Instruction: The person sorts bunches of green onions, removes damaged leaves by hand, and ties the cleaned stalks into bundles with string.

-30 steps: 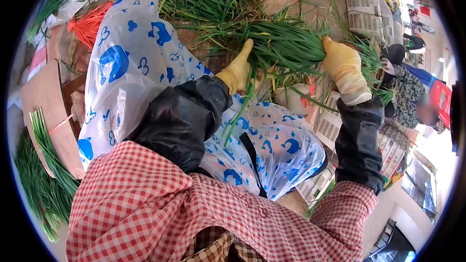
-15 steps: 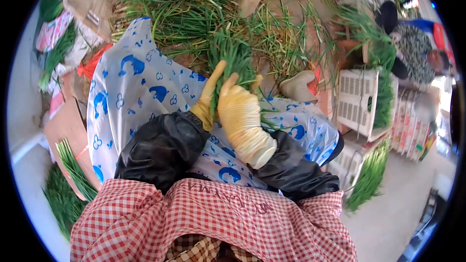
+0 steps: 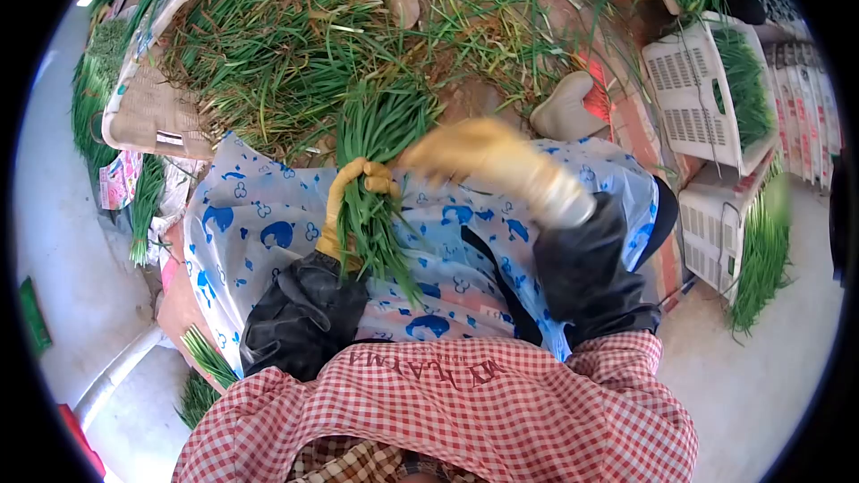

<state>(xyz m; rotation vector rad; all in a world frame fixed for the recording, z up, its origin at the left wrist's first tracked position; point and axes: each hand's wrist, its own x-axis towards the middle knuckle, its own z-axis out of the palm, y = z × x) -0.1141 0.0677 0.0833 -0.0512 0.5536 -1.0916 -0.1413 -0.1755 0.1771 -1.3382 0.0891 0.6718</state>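
Note:
A bunch of garlic chives [image 3: 374, 219], long green leaves, stands over my lap and droops toward me at its near end. My gloved left hand [image 3: 336, 199] wraps its fingers around the middle of the bunch. To the right of the bunch, my gloved right hand [image 3: 479, 154] is smeared by motion, so its fingers cannot be made out. Beneath both hands spreads a clear plastic apron [image 3: 277, 234] printed with blue dolphins. Beyond the bunch lies a heap of loose chives [image 3: 286, 49].
A beige plastic basket [image 3: 148, 116] holds the heap at the far left. White crates [image 3: 676, 80] with chives stand on the right. A pale, rounded object [image 3: 564, 107] sits beyond my right knee. More chives [image 3: 208, 358] lie at my lower left.
My hands were together on the bunch; the right has swung away to the right. My left keeps hold, slightly further left. The view has shifted, bringing more of the left side into sight.

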